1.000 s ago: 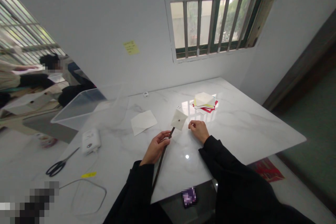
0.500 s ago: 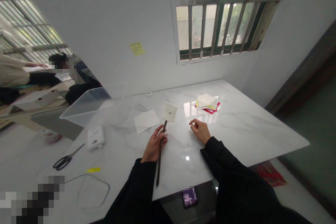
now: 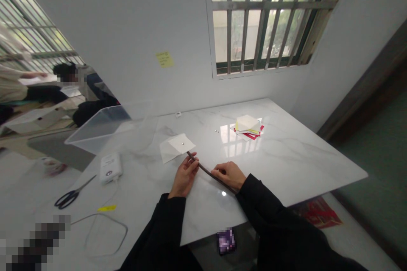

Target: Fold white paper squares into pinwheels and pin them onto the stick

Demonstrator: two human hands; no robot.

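A slim dark brown stick (image 3: 205, 170) runs at a slant between my hands and looks slightly bent. At its upper end sits a square of white paper (image 3: 177, 140) with a small shiny dot in its middle. My left hand (image 3: 183, 178) pinches the stick just below that square. Farther down, the fingers of my right hand (image 3: 231, 175) are closed round the stick, whose lower end lies by the right wrist. Another white sheet (image 3: 167, 155) lies on the table, partly hidden behind the square.
On the white marbled table (image 3: 280, 156) lie a stack of coloured papers (image 3: 247, 126), tiny shiny bits (image 3: 216, 131), scissors (image 3: 71, 194), a white device with a cable (image 3: 110, 168) and a yellow strip (image 3: 107, 208). A clear plastic bin (image 3: 95, 129) stands left. Other people sit beyond it.
The stick has tipped from nearly upright to a slant, its paper square moving left over the loose sheet. My right hand has come down and taken hold of the stick's lower part.
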